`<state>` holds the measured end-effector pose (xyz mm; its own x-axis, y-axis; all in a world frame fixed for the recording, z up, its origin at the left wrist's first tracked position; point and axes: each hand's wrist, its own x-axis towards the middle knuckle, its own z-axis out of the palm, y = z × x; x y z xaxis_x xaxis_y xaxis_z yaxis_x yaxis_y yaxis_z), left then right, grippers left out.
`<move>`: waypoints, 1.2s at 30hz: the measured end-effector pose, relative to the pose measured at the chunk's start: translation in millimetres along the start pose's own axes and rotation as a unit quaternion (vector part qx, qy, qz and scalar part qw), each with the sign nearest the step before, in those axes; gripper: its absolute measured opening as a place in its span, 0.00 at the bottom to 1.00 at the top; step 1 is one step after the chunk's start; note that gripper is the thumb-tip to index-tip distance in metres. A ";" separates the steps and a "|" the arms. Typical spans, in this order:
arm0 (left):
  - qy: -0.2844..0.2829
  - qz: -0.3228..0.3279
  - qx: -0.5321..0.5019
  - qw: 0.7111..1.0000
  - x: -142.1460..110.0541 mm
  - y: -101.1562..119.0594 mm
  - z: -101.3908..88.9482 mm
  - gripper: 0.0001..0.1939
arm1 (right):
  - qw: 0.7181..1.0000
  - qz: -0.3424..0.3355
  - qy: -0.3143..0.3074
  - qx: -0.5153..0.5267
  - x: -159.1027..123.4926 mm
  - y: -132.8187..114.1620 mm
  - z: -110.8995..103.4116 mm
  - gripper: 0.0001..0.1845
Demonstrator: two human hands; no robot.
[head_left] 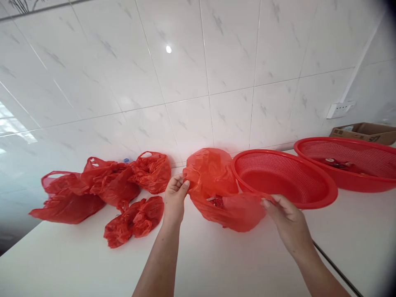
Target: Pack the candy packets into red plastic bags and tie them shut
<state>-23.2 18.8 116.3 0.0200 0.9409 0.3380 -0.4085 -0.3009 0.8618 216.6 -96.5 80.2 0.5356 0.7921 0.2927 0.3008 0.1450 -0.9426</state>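
L hand was curled nearly shut, fingers & thumb pinching the top edge of a red plastic bag. R hand was half open, fingertips on the bag's far edge; cannot tell how firm that hold was. The bag sat btwn the hands, bulging, near the counter's back edge, w/ something small & red showing inside it.

Just right of it, touching the bag, was a red mesh basket. A 2nd red mesh basket stood further right w/ small items inside, and a cardboard box showed past it at the back R corner.

Left of the L hand, three more red bags lay bunched along the back edge, w/ a crumpled one in front. All sat on a white counter below a marble-look tile wall w/ a wall socket.
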 end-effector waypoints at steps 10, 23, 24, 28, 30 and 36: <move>0.003 -0.140 -0.059 0.988 -33.7 -36.0 -72.3 0.18 | 0.997 0.052 -0.031 -0.044 -20.6 59.6 -7.2 0.24; -0.167 -0.159 0.027 0.973 -47.8 -51.3 -38.3 0.38 | 0.976 0.034 -0.204 0.061 18.7 63.4 62.4 0.52; -0.147 -0.143 0.023 0.979 -44.8 -54.7 -31.0 0.38 | 0.973 0.043 -0.222 0.057 25.9 57.9 68.1 0.46; -0.076 -0.152 0.048 0.984 -36.1 -71.5 -16.5 0.20 | 0.936 0.085 -0.299 0.166 46.0 36.7 81.7 0.16; -0.028 -0.152 0.006 0.988 -34.9 -79.6 -18.4 0.17 | 0.911 0.116 -0.282 0.279 50.2 32.5 82.0 0.14; 0.053 -0.183 -0.194 0.962 -35.0 -100.8 -37.0 0.20 | 0.828 0.221 -0.281 0.431 44.0 52.6 79.9 0.19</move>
<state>-16.5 21.9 3.6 0.1426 0.9896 -0.0192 -0.7017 0.1148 0.7032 192.9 -6.7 30.7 -0.0815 0.9967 -0.0050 -0.6320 -0.0555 -0.7730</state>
